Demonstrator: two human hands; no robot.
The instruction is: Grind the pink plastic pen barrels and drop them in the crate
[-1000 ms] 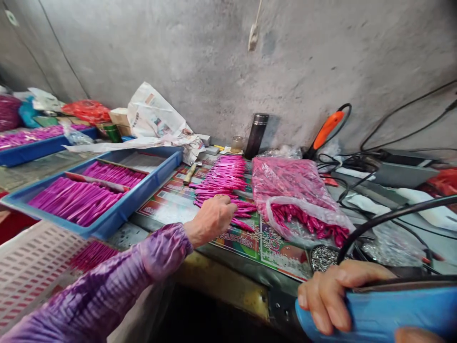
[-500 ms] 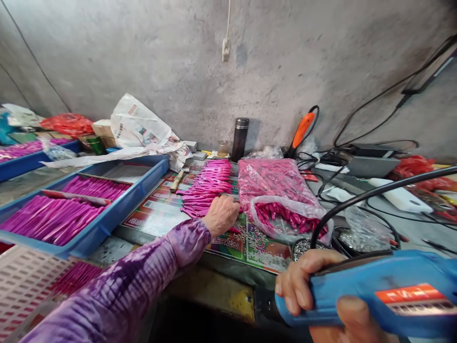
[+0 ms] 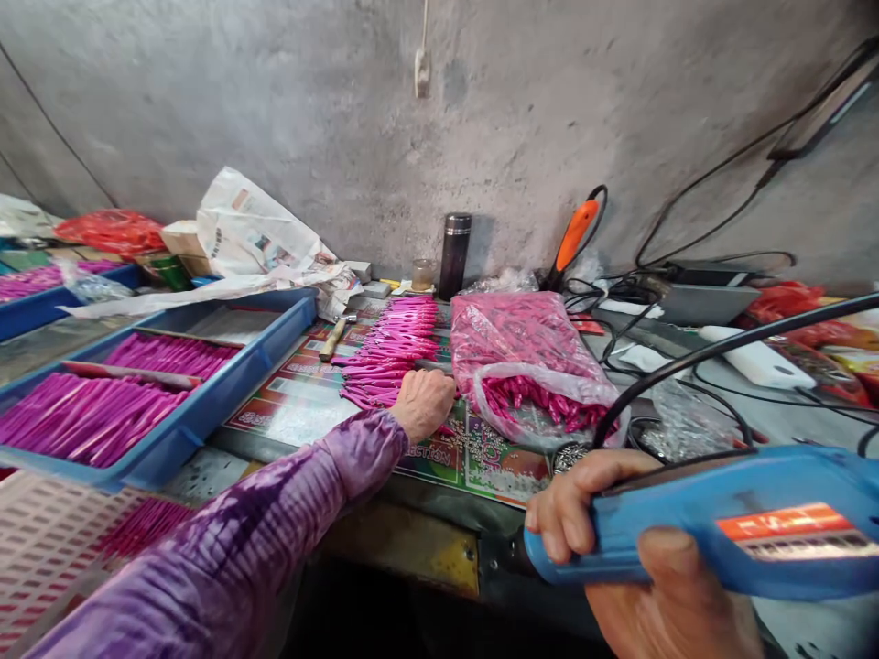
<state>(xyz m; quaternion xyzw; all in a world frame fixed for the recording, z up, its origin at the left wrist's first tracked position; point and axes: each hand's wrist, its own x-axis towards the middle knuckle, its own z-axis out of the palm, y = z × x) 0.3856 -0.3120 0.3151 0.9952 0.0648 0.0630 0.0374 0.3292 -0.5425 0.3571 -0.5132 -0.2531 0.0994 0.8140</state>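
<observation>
Two grips show: our right grip (image 3: pixel 583 513) is closed around a blue corded tool (image 3: pixel 693 522). Our left grip (image 3: pixel 424 405) lies knuckles up against a pile of pink sticks (image 3: pixel 388 352) on a printed mat (image 3: pixel 295 421), and we cannot tell whether it is closed.

Soft, even light fills the view, bright but not harsh. The black thermos flask (image 3: pixel 454 256) throws a faint shadow to its right on the concrete wall (image 3: pixel 275 110). Below it, the plastic bag (image 3: pixel 518 352) shows mild glare. Wide-angle distortion bends the frame's edges, where the blue handheld tool (image 3: pixel 714 522) looks slightly soft.
</observation>
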